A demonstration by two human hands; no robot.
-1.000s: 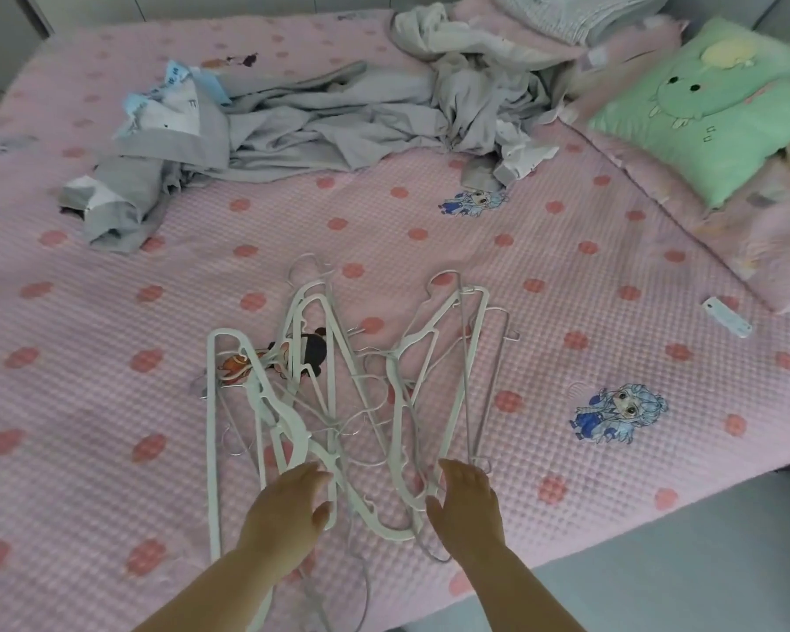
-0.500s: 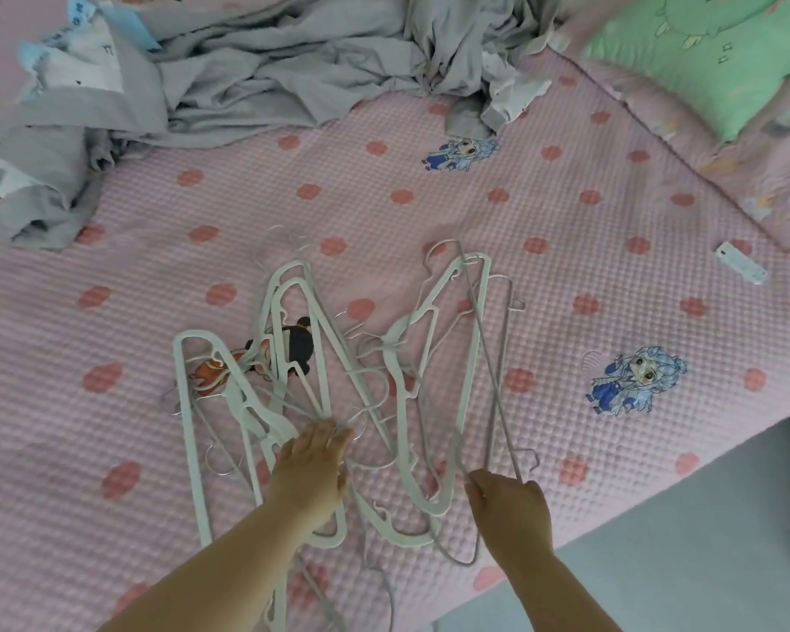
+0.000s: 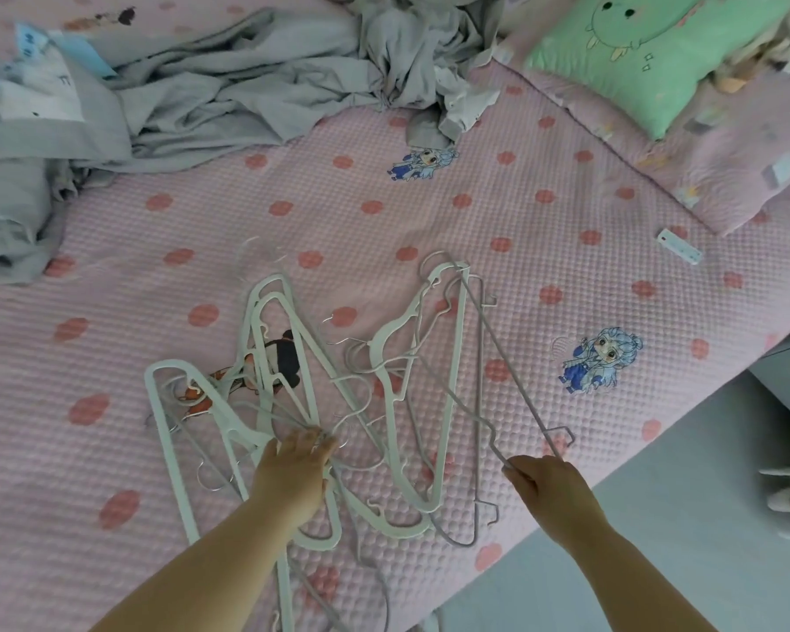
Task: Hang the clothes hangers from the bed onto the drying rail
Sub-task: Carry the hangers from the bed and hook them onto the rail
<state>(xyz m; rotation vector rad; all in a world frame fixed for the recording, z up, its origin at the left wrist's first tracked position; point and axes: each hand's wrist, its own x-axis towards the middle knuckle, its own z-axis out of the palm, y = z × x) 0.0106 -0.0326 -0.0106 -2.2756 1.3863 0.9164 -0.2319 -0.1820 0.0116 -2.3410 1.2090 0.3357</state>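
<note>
Grey wire hanger (image 3: 484, 371) pinched in right hand (image 3: 550, 483), half-lifted off the tangled white hangers (image 3: 293, 403) on the pink bed (image 3: 566, 248). Left hand (image 3: 295, 472) pressing the pile, fingers curled onto hooks. Best drawn out slowly, watching for snagged hooks. No rail visible.

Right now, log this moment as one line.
left hand: on hanger pile | right hand: gripping grey wire hanger | bed
</note>
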